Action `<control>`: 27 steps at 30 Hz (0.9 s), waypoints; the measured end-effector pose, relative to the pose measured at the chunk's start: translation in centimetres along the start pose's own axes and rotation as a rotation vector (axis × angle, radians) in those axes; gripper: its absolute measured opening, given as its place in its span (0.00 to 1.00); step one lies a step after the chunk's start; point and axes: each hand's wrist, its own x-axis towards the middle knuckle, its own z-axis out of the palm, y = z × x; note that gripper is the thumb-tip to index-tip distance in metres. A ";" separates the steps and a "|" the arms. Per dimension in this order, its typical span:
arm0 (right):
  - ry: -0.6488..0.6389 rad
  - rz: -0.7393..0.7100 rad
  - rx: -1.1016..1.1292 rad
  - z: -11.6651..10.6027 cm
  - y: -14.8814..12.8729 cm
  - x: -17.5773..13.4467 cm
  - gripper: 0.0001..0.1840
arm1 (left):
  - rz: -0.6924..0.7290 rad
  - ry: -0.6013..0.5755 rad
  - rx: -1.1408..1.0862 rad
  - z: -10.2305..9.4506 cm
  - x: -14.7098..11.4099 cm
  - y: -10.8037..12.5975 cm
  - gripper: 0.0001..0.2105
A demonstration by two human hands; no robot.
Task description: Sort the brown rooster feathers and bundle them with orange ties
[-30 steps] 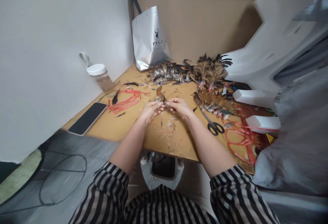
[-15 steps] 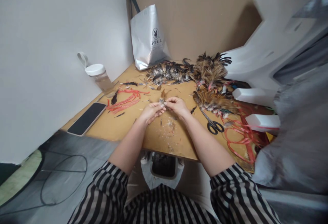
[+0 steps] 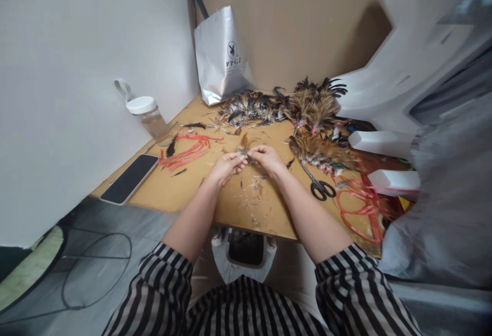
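Note:
A small tuft of brown feathers (image 3: pixel 244 143) points up between my two hands over the middle of the table. My left hand (image 3: pixel 229 166) pinches its pale, fluffy base, fingers curled. From the other side, my right hand (image 3: pixel 266 159) closes thumb and forefinger on the same base; the exact grip is too small to make out. Bits of fluff (image 3: pixel 254 186) lie on the tabletop just below. Behind the hands stretches a heap of dark and brown feathers (image 3: pixel 253 108). To the right lie a bundle of brown feathers (image 3: pixel 323 152) and black-handled scissors (image 3: pixel 322 189).
Red plastic strips (image 3: pixel 190 153) lie at left, near a phone (image 3: pixel 130 179) and a lidded bottle (image 3: pixel 148 113). A silver bag (image 3: pixel 219 59) stands at the back. On the right are tangled red strips (image 3: pixel 357 208), white foam pieces (image 3: pixel 394 182) and a grey sack (image 3: pixel 449 197).
Both hands stay in nearly the same place on the feather tuft. Its tips sit slightly lower and look more spread. The rest of the table looks unchanged.

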 end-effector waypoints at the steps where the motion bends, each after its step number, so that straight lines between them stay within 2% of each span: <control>1: 0.027 -0.044 -0.087 -0.3 0.3 0.2 0.11 | 0.004 0.020 -0.014 -0.1 0.0 0.1 0.08; 4: 0.072 -0.166 -0.421 -1.2 1.2 0.7 0.09 | 0.023 0.088 -0.070 -0.2 0.1 0.2 0.08; 9: 0.033 -0.267 -0.902 -1.7 1.1 0.3 0.10 | 0.054 0.148 -0.146 -0.3 0.3 0.4 0.07; 15: -0.009 -0.228 -1.140 -1.1 0.1 -0.7 0.12 | 0.050 0.143 -0.144 -0.2 0.2 0.4 0.06; 18: -0.011 -0.204 -1.145 -1.2 0.0 -0.7 0.10 | 0.045 0.151 -0.137 -0.2 0.2 0.4 0.06; 21: -0.020 -0.153 -1.040 -1.6 0.0 -0.5 0.08 | 0.038 0.170 -0.132 -0.2 0.2 0.4 0.05; 24: -0.038 -0.083 -0.787 -2.0 -0.1 -0.2 0.06 | 0.032 0.177 -0.129 -0.2 0.3 0.4 0.05; 27: -0.051 0.019 -0.409 -2.1 -0.2 0.0 0.07 | 0.029 0.162 -0.132 -0.2 0.3 0.4 0.05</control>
